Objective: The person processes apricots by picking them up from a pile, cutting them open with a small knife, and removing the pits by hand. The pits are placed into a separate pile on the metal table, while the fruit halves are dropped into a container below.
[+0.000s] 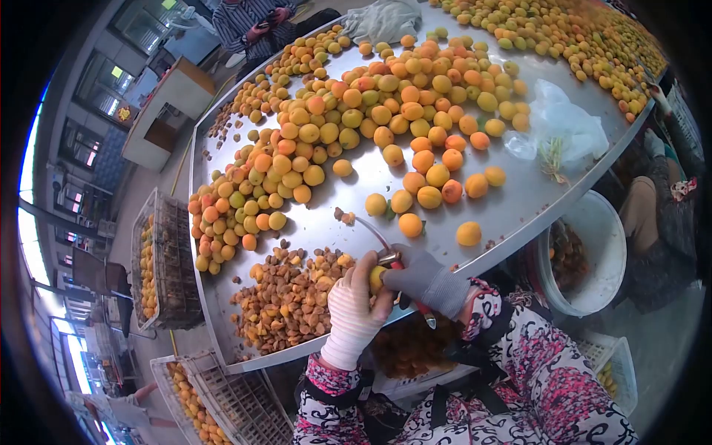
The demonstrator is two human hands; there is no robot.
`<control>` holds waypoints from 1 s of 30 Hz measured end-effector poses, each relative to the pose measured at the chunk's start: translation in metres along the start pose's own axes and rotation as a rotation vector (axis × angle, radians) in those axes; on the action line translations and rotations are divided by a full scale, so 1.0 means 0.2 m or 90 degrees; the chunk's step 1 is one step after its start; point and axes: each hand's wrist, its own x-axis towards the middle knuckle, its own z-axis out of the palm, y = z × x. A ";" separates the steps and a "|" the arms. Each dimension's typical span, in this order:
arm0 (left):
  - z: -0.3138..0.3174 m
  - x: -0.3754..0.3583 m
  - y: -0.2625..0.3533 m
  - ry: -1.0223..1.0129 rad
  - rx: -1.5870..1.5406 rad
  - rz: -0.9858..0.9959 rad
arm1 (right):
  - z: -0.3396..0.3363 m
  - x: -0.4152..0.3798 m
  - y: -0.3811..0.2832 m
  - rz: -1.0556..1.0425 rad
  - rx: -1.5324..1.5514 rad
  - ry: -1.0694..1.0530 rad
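My left hand point(354, 310), in a white knit glove, grips a yellow apricot point(377, 278) at the near edge of the steel table point(519, 194). Wearing a grey glove, my right hand point(424, 279) holds a red-handled pitting tool point(411, 293) whose metal tip is pressed into that apricot. A heap of brown apricot pits point(285, 297) lies just left of my hands. Loose whole apricots point(410, 224) sit on the table right behind them.
A big pile of apricots point(356, 119) covers the table's middle and far side. A clear plastic bag point(564, 126) lies at right. A white bucket point(593, 252) stands below the table's right edge. Wire crates point(159, 259) of fruit stand left. Another person point(256, 22) sits across.
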 end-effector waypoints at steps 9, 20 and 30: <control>0.04 -0.02 -0.07 0.062 0.046 0.071 | 0.04 0.00 0.02 -0.081 0.091 0.038; -0.01 -0.01 0.01 0.008 0.007 0.017 | 0.03 0.00 0.02 -0.045 0.202 -0.030; 0.13 0.01 -0.05 0.096 -0.241 -0.074 | 0.03 0.01 -0.01 -0.093 0.177 0.079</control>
